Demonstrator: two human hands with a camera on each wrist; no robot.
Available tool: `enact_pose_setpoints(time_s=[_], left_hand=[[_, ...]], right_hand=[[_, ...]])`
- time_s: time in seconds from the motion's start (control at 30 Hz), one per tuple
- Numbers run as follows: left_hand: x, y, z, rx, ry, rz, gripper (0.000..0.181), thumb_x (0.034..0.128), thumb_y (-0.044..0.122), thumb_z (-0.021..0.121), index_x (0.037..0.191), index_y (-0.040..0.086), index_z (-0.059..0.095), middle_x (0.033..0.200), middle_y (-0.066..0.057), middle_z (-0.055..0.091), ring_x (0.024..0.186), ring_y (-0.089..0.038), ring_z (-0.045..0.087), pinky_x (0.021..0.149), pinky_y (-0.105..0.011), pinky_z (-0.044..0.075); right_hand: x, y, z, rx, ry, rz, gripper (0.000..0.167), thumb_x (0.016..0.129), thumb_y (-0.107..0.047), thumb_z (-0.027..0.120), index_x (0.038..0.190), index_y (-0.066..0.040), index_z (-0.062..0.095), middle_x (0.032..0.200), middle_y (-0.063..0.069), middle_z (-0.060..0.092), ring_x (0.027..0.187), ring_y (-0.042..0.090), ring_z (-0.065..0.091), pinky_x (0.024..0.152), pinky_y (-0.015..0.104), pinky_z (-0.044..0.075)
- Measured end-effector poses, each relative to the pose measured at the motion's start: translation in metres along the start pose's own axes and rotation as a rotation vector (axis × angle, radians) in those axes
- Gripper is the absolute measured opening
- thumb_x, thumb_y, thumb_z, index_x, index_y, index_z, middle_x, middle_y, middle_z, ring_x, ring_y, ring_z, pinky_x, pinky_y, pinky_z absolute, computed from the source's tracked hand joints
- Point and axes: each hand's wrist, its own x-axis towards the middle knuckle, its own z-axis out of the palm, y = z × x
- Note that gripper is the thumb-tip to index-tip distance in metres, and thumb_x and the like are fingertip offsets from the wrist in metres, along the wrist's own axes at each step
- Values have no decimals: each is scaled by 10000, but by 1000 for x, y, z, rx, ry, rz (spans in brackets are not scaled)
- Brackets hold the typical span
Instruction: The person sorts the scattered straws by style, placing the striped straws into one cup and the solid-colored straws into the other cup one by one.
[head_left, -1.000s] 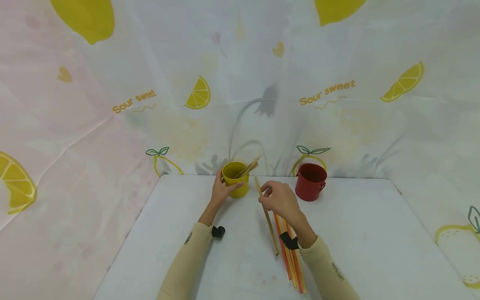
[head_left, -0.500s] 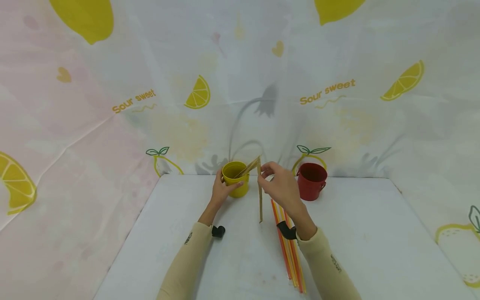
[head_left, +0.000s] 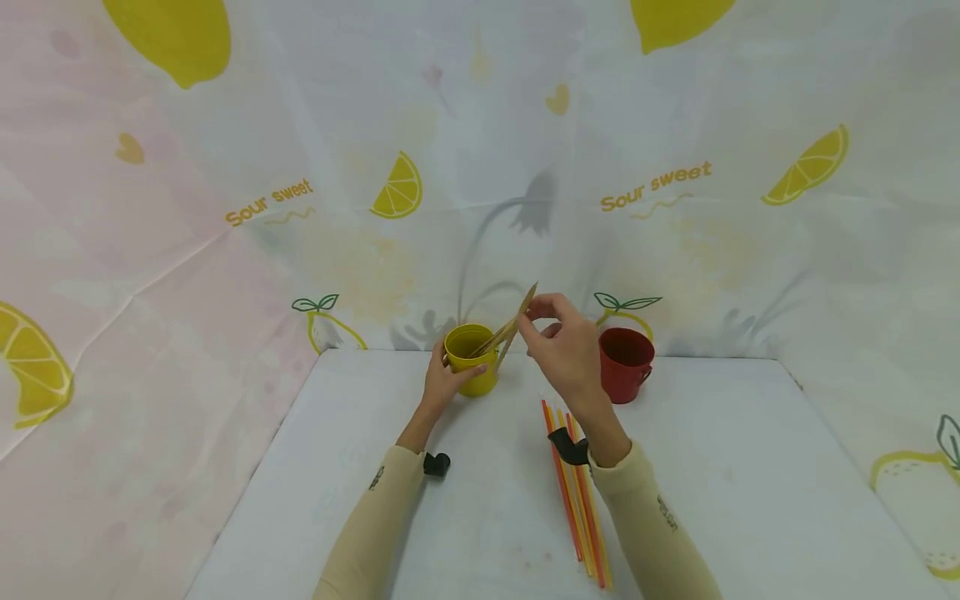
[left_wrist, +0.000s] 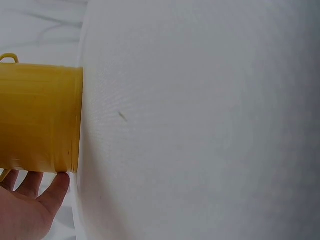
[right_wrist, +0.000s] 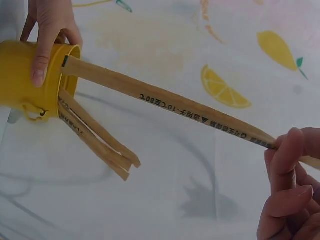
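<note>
My left hand [head_left: 440, 380] holds the small yellow bucket [head_left: 480, 380] from its left side, thumb across the front. Several brown paper-wrapped straws [right_wrist: 97, 140] lean out over its rim. Between thumb and fingertips, my right hand [head_left: 567, 343] pinches another brown paper-wrapped straw [right_wrist: 170, 102] near one end, tilted, with black print along it. Its far end overlaps the bucket's rim in the right wrist view; whether it is inside, I cannot tell. The left wrist view shows the bucket's side [left_wrist: 40, 117] and the left fingers [left_wrist: 52, 195] touching it.
A red bucket [head_left: 624, 367] stands at the back right, partly behind my right hand. Several red, orange and yellow straws [head_left: 583, 517] lie in a bundle on the white table [head_left: 750, 483], partly under the right forearm. A lemon-print cloth [head_left: 480, 125] hangs behind.
My right hand has lifted the brown paper-wrapped straw up from above the table and tilted its lower end left, toward the yellow bucket. The left hand has stayed in place.
</note>
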Motion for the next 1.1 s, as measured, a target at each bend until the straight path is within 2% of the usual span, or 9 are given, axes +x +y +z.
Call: enact_pose_setpoints(time_s=[0.17, 0.37, 0.43, 0.6, 0.67, 0.87, 0.93, 1.1], left_hand=[[0, 0, 0, -10, -1, -3, 884, 809, 121, 828, 1512, 25, 300, 1468, -170, 416, 1357, -328, 385, 1115, -514, 306], [3, -4, 0, -5, -1, -5, 878, 809, 116, 827, 1509, 24, 305, 1447, -148, 437, 1338, -318, 407, 1107, -506, 321], [6, -13, 0, -7, 10, -3, 882, 803, 136, 836, 1509, 51, 315, 1442, -134, 443, 1334, -321, 408, 1106, -520, 316], [15, -37, 3, 1, 39, 7, 895, 779, 222, 864, 1500, 165, 337, 1432, -67, 452, 1323, -275, 413, 1105, -511, 314], [15, -40, 4, 13, 47, 15, 886, 777, 237, 867, 1491, 194, 345, 1420, -38, 462, 1314, -247, 424, 1102, -497, 324], [15, -39, 5, 29, 60, 36, 866, 774, 269, 868, 1473, 208, 360, 1385, 28, 483, 1275, -190, 449, 1089, -467, 348], [12, -29, 3, 15, 46, 25, 871, 782, 232, 863, 1484, 160, 352, 1400, -16, 480, 1286, -227, 445, 1093, -482, 343], [12, -29, 4, -2, 44, 14, 866, 781, 214, 863, 1482, 156, 357, 1413, -52, 477, 1297, -254, 438, 1096, -494, 335]], right_hand=[[3, 1, 4, 54, 64, -56, 131, 889, -94, 737, 995, -62, 667, 900, 38, 709, 470, 102, 577, 420, 213, 445], [4, 14, 18, 30, 148, -183, 186, 834, 40, 754, 989, 37, 651, 886, 153, 702, 465, 195, 600, 450, 232, 489], [2, 20, 23, 26, 151, -198, 192, 831, 46, 754, 993, 36, 651, 888, 155, 700, 469, 192, 602, 451, 254, 499], [-3, 34, 31, 34, 126, -185, 172, 862, -32, 753, 1009, -40, 663, 894, 69, 704, 488, 105, 601, 465, 256, 510], [-6, 39, 34, 44, 112, -179, 166, 876, -57, 745, 1021, -63, 663, 901, 44, 702, 499, 86, 602, 473, 253, 516], [-10, 49, 39, 23, 63, -150, 162, 900, -80, 723, 1044, -80, 649, 925, 32, 693, 523, 68, 596, 495, 247, 530], [-11, 50, 41, 10, 52, -130, 166, 895, -67, 725, 1040, -75, 644, 923, 37, 692, 522, 63, 592, 496, 246, 529], [-13, 59, 47, 21, 21, -65, 161, 891, -60, 722, 1025, -94, 640, 918, 28, 690, 507, 48, 592, 462, 262, 517]])
